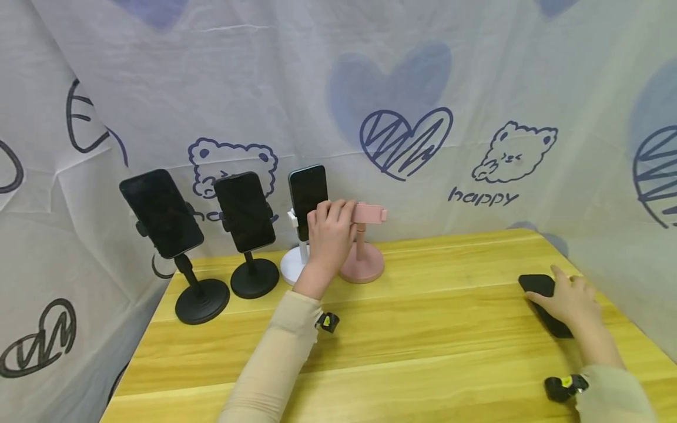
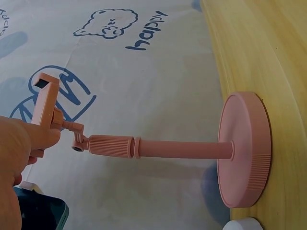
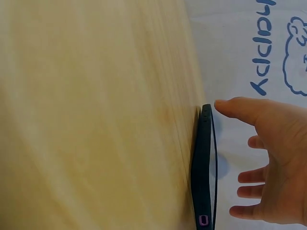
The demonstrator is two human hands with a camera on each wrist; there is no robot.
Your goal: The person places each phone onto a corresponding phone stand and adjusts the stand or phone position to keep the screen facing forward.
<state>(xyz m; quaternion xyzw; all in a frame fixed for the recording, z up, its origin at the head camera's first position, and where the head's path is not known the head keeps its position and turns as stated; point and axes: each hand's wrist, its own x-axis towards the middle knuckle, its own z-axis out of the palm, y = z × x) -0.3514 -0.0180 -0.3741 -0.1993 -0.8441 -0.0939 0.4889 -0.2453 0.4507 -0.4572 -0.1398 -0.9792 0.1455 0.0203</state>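
Note:
A pink phone stand (image 1: 365,267) stands upright on the table, and my left hand (image 1: 330,235) holds the left end of its clamp. Seen from the left wrist, the thumb of that hand (image 2: 19,148) lies across the clamp (image 2: 45,103), above the ribbed post. A black phone (image 1: 536,284) lies flat on the table at the right. My right hand (image 1: 575,305) hovers over it with the fingers spread. In the right wrist view, the thumb is near the upper end of the phone (image 3: 201,165), and a gap separates the fingers from it.
Left of the pink stand, a white stand (image 1: 291,267) holds a phone (image 1: 308,191). Farther left are two black stands, each bearing a phone (image 1: 244,211), (image 1: 161,214). A patterned curtain (image 1: 412,188) hangs behind the wooden table (image 1: 423,329).

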